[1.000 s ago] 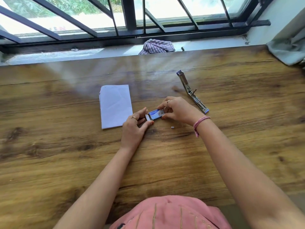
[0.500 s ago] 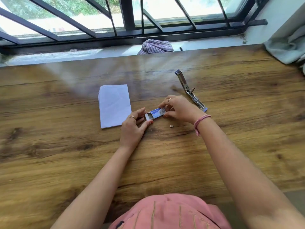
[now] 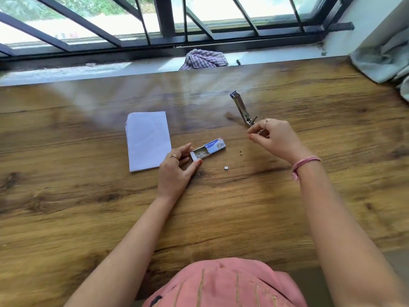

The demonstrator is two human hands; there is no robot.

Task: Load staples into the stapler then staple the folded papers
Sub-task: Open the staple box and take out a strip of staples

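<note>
The folded white papers (image 3: 148,140) lie flat on the wooden table (image 3: 88,218). Just right of them is the small blue staple box (image 3: 212,147), its tray slid out with staples showing. My left hand (image 3: 177,171) pinches the tray's left end. The silver stapler (image 3: 238,106) lies swung open at the back right, its near end hidden under my right hand (image 3: 274,138). That hand hovers there with thumb and forefinger pinched, seemingly on a small piece of staples too tiny to make out. Two loose staple bits (image 3: 226,167) lie between my hands.
A checked cloth (image 3: 203,59) sits on the window sill behind the table's far edge. A grey curtain (image 3: 385,54) hangs at the far right corner. The table's near edge is by my lap.
My right hand left the staple box and moved right and back to the stapler. The box's tray now stands further out. My left hand stays on the box.
</note>
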